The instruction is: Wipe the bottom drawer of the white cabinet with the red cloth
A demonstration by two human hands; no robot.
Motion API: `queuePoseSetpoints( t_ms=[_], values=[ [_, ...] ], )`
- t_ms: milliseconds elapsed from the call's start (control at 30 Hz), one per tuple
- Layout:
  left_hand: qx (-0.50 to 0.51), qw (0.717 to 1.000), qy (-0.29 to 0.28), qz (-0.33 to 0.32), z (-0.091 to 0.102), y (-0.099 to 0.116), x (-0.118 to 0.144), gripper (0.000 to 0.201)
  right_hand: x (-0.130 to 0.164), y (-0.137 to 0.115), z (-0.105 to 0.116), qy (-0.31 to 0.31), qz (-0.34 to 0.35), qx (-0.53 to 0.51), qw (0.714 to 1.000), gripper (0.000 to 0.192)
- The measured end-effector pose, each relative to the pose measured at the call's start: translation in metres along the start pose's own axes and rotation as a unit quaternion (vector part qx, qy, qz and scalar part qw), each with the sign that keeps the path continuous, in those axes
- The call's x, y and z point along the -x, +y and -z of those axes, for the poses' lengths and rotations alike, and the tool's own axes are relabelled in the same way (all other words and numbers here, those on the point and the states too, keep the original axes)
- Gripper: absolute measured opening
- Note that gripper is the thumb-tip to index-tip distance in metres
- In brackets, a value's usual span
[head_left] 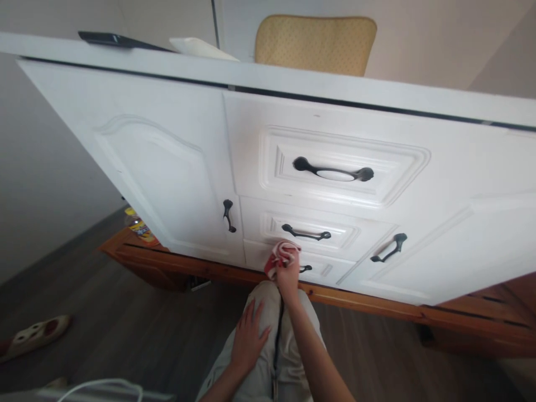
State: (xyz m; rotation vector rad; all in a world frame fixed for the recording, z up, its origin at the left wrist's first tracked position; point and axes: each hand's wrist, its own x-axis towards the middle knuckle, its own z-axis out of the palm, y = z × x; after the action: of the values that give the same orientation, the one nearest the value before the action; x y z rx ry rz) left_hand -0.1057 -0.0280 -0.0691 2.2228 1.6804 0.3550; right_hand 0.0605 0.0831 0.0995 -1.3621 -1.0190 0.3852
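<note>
My right hand point(288, 279) grips a crumpled red-and-white cloth point(285, 254) against the front of the bottom drawer point(255, 254). That drawer's dark handle point(305, 268) is just right of the hand and partly hidden by it. Above it are the middle drawer's handle point(306, 232) and the top drawer's handle point(334, 170), dark with a white centre. My left hand point(249, 340) rests flat on my left thigh, fingers spread, holding nothing.
White cabinet doors flank the drawers, with a left door handle point(228, 216) and a right door handle point(389, 248). The cabinet stands on a wooden base point(364, 301). A yellow-capped bottle point(140, 226) is at the left. On top are a dark flat object point(113, 39) and a beige panel point(316, 44).
</note>
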Motion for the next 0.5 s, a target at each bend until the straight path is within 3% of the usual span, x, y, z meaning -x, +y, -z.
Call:
queuePoseSetpoints(
  t_ms=[67, 133, 233, 300, 367, 500],
  values=[
    [-0.012, 1.0, -0.006, 0.004, 0.0, 0.002, -0.006, 0.066, 0.016, -0.001, -0.045, -0.078, 0.069, 0.097, 0.99, 0.035],
    [-0.022, 0.999, -0.026, 0.01, -0.001, 0.003, -0.009, 0.065, 0.032, 0.01, -0.075, -0.16, 0.109, 0.2, 0.961, 0.038],
    [-0.023, 0.998, -0.044, 0.025, -0.001, 0.0, -0.009, 0.066, 0.054, 0.045, -0.084, -0.264, 0.1, 0.268, 0.921, 0.047],
    [-0.008, 0.999, -0.037, 0.024, -0.002, -0.002, -0.008, 0.067, 0.065, 0.074, -0.069, -0.287, 0.071, 0.272, 0.916, 0.053],
    [0.012, 1.0, -0.023, 0.014, -0.001, -0.003, -0.008, 0.068, 0.073, 0.102, -0.041, -0.262, 0.046, 0.274, 0.924, 0.059],
    [0.029, 0.999, -0.035, 0.013, 0.005, -0.002, -0.01, 0.07, 0.069, 0.137, 0.036, -0.081, 0.015, 0.226, 0.971, 0.052]
  ],
)
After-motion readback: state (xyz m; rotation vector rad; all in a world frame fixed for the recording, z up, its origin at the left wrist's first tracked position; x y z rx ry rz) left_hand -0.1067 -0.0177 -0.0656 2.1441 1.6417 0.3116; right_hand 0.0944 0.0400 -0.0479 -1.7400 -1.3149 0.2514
